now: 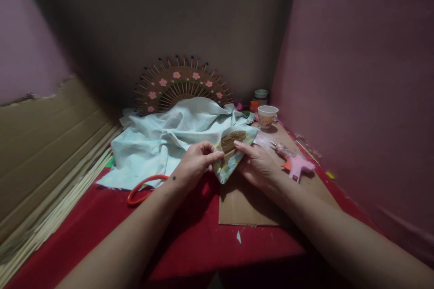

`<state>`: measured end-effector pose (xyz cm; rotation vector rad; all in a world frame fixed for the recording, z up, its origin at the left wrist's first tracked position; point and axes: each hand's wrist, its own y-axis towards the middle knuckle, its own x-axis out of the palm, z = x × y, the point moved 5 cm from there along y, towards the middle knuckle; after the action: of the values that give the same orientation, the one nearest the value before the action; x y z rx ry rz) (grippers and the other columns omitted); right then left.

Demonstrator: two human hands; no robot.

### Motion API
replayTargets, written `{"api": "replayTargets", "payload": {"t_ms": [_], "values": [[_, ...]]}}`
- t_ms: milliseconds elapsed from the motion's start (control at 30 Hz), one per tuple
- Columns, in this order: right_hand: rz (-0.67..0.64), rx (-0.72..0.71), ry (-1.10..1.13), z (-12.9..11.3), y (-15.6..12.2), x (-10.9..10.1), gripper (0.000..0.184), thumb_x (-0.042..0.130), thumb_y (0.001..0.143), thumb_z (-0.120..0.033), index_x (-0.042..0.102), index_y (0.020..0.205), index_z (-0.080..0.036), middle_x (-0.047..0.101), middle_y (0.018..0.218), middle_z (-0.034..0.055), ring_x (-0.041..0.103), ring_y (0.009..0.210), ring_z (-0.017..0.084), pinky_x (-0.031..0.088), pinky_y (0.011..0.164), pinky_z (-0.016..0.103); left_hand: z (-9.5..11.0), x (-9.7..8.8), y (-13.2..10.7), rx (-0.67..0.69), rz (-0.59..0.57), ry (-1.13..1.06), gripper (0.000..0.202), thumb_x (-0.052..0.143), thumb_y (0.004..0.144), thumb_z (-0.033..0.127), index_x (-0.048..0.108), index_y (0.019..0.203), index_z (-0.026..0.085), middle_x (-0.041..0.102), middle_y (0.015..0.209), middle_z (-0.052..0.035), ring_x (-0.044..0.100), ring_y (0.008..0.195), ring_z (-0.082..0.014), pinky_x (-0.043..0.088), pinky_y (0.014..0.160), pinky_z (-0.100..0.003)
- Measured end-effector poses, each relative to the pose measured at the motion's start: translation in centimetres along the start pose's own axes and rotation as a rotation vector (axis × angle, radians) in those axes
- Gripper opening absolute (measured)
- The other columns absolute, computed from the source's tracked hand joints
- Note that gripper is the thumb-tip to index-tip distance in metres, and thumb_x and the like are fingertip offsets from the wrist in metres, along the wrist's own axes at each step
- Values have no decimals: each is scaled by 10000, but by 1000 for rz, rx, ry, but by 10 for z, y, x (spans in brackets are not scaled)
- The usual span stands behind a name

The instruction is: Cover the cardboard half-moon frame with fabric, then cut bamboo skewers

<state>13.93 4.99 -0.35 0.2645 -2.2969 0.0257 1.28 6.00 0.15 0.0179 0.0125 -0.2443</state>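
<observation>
Between my two hands is a cardboard piece (231,141) with patterned light-blue fabric folded over its edges, held above the table. My left hand (200,159) pinches its left edge between thumb and fingers. On the other side, my right hand (256,162) grips it, thumb on the brown face and fingers behind. Light-blue cloth (145,144) lies crumpled just beyond my left hand. Partly under my left forearm are orange-handled scissors (135,196), their blades hidden. A pink glue gun (298,165) rests right of my right hand.
A flat cardboard sheet (251,207) lies on the red tablecloth (190,244). A white cup (267,117) and a lidded jar (261,95) stand at the back right. Behind the cloth is a flower-decorated cardboard fan (185,74). Long thin sticks (64,203) line the left side, beside the wall.
</observation>
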Motion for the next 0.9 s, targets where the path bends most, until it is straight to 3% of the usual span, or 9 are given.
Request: {"api": "replayTargets", "payload": {"t_ms": [467,567,667,767,900], "values": [[-68,18,13,5,3,-1,158,657,691,-125,635,843,-161,703,799,35,656,823,207,515,757,351,0,-1,0,-20,-44,112,279,716,600,307,481,616,157,491,475,59,417,404,-68,297,432,-193],[-48,22,-20,6,4,-3,167,663,682,-131,635,845,-162,704,798,42,660,792,207,520,732,348,8,-5,-2,-22,-45,150,304,744,583,311,543,746,152,555,620,34,490,500,-90,355,475,-200],[-21,22,-37,7,2,-1,235,665,662,-115,637,890,-162,704,822,43,660,771,199,522,724,337,24,-10,-5,74,69,185,356,715,632,330,590,926,171,579,712,17,502,548,-98,366,482,-198],[-20,36,-49,10,-1,3,257,666,649,-107,638,897,-167,703,841,39,655,805,200,518,743,330,36,-9,-6,164,150,263,239,618,728,371,668,818,156,559,609,16,452,503,-94,336,463,-203],[-44,69,-59,14,-3,6,227,653,661,-112,635,879,-172,701,817,36,650,846,208,510,768,342,35,-4,-2,208,213,277,195,614,721,306,673,628,145,538,533,22,441,498,-97,341,481,-208]]}}
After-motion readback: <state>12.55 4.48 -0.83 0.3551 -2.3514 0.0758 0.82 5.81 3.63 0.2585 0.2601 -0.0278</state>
